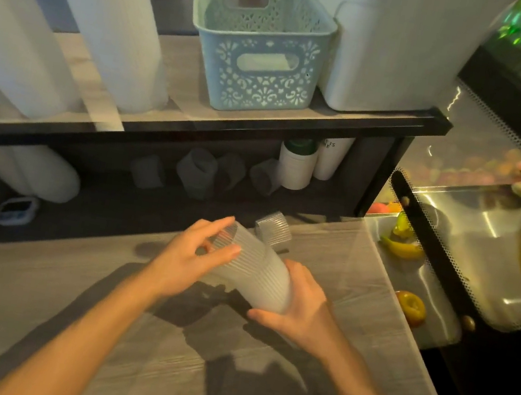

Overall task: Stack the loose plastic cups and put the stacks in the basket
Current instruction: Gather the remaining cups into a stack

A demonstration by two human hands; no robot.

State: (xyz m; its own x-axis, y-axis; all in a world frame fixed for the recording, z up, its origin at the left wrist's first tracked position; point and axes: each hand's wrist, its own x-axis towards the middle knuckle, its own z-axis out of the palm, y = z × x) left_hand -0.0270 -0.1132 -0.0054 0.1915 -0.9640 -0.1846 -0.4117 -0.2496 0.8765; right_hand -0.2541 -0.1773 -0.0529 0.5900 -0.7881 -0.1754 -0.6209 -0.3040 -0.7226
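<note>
A grey wood-grain counter (361, 270) fills the foreground, under dim light. Behind it a black-edged raised wooden shelf (186, 55) runs along its far edge. At the counter's right edge stands a glass-fronted display case (474, 242), lit warm yellow inside.

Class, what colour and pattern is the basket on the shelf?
Pale mint-green basket with lacy cut-outs; head view.
</note>
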